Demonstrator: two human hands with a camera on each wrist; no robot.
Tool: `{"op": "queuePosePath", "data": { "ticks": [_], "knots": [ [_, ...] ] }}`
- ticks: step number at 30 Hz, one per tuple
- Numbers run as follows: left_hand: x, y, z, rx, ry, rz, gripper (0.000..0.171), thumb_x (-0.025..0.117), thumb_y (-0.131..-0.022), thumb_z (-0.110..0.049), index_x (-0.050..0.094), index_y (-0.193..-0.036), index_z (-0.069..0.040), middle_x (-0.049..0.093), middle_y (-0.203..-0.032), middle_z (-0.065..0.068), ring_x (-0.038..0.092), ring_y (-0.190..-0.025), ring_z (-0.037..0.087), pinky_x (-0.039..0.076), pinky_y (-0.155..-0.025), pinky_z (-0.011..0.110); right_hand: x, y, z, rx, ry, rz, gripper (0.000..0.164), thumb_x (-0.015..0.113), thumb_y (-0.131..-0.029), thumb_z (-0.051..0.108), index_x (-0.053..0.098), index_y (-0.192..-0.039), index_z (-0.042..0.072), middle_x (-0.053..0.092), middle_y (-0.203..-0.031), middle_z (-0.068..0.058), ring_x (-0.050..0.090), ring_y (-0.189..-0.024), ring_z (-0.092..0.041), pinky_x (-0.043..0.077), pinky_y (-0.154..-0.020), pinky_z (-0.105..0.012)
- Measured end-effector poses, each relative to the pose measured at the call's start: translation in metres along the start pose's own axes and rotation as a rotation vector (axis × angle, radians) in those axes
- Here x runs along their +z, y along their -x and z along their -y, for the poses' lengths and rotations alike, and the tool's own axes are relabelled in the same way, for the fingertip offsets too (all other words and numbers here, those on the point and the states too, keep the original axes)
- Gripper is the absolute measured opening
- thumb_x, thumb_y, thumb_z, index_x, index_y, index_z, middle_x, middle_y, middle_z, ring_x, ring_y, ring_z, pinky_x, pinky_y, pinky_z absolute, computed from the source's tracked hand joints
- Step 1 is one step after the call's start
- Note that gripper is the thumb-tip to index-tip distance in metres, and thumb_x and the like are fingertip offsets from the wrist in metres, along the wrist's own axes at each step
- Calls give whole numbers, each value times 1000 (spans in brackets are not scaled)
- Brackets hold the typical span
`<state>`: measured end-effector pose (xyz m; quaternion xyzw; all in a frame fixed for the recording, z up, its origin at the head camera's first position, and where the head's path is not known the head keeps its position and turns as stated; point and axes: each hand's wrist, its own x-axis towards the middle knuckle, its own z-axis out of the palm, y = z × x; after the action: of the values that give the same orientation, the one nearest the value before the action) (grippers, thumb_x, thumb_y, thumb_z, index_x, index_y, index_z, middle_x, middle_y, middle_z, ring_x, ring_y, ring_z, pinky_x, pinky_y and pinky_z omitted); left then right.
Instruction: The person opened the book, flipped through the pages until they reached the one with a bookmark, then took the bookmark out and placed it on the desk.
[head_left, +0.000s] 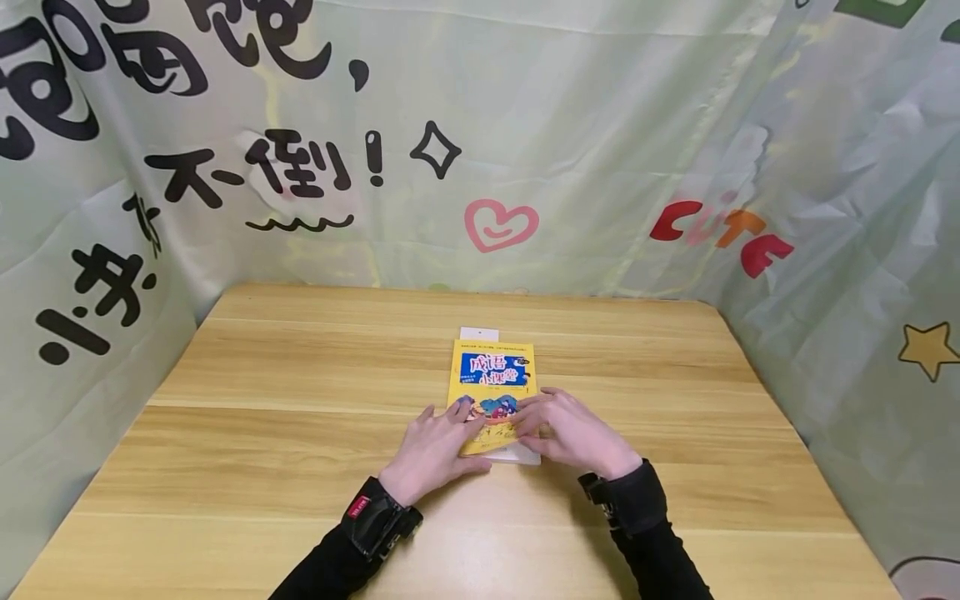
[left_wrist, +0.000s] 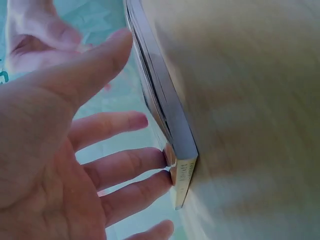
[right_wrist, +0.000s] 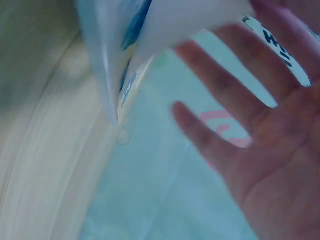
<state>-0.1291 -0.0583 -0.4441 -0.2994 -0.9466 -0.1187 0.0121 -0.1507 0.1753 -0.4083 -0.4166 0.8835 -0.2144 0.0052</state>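
Observation:
A yellow book (head_left: 491, 385) with a blue title panel and cartoon figures lies on the wooden table between both hands. Its lower right cover is raised, baring white pages (head_left: 517, 454) underneath. The left hand (head_left: 435, 450) rests at the book's lower left with fingers spread. In the left wrist view, two fingertips (left_wrist: 162, 157) touch the cover beside the spine, and the thumb stands apart. At the right edge, the right hand (head_left: 566, 429) pinches the lifted cover. The right wrist view shows the cover's pale inner side (right_wrist: 185, 22) reaching that hand; the pinch itself is mostly out of frame.
A white card strip (head_left: 480, 334) with a small hole sticks out beyond the book's top edge. Printed cloth (head_left: 585, 150) hangs round the back and sides of the wooden table (head_left: 300, 367). Both wrists wear black straps (head_left: 378, 517).

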Motion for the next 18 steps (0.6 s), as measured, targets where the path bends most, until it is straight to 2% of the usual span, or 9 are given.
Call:
{"op": "queuePosePath", "data": {
  "ticks": [3, 6, 8, 9, 11, 14, 16, 18],
  "knots": [
    [0, -2, -1, 8, -22, -76, 61, 61, -86, -52, 60, -130, -10, 58, -131, 19, 55, -116, 33, 40, -97, 64, 0, -5, 2, -109, 47, -135, 9, 75, -79, 12, 78, -88, 11, 74, -102, -4, 61, -107, -25, 40, -100, -57],
    [0, -4, -3, 15, -13, -181, 52, 65, -86, -41, 61, -127, -9, 68, -116, 14, 67, -92, 28, 50, -89, 57, 2, -10, 5, -198, 73, -297, 11, 77, -77, 13, 76, -87, 10, 73, -104, -6, 59, -108, -26, 43, -98, -53],
    [-1, -5, -4, 22, 8, -262, 55, 69, -83, -31, 56, -132, -8, 70, -111, 12, 68, -79, 24, 55, -80, 50, 3, -14, 7, -254, 73, -412, 17, 78, -76, 14, 75, -91, 7, 70, -109, -10, 57, -111, -29, 44, -97, -52],
    [-2, -6, -5, 26, 13, -300, 61, 70, -81, -27, 51, -137, -8, 70, -113, 12, 68, -79, 23, 57, -77, 47, 4, -16, 7, -273, 70, -468, 22, 78, -76, 16, 74, -94, 5, 69, -112, -12, 56, -112, -31, 44, -97, -52],
    [-6, -7, -6, 48, 25, -375, 76, 70, -79, -18, 38, -147, -6, 62, -127, 14, 67, -91, 25, 58, -75, 44, 4, -18, 8, -292, 60, -572, 31, 77, -78, 19, 71, -103, 1, 65, -118, -16, 54, -114, -33, 45, -97, -51],
    [-13, -9, -8, 101, 4, -493, 85, 65, -79, -7, 23, -153, -5, 43, -147, 15, 53, -119, 28, 56, -86, 42, 5, -20, 8, -274, 40, -683, 41, 76, -80, 19, 65, -113, -4, 61, -118, -19, 53, -111, -32, 47, -94, -47],
    [-19, -9, -9, 139, -30, -559, 84, 61, -78, 1, 22, -152, -4, 31, -153, 15, 39, -132, 28, 46, -100, 45, 7, -20, 7, -244, 28, -712, 41, 77, -78, 15, 64, -111, -5, 61, -113, -17, 54, -106, -30, 49, -91, -44],
    [-25, -8, -10, 161, -70, -607, 86, 60, -73, 9, 27, -151, -5, 29, -155, 15, 30, -137, 28, 36, -108, 49, 10, -19, 5, -206, 20, -690, 36, 78, -76, 10, 63, -106, -3, 60, -108, -15, 54, -102, -27, 50, -88, -42]
  ]
}}
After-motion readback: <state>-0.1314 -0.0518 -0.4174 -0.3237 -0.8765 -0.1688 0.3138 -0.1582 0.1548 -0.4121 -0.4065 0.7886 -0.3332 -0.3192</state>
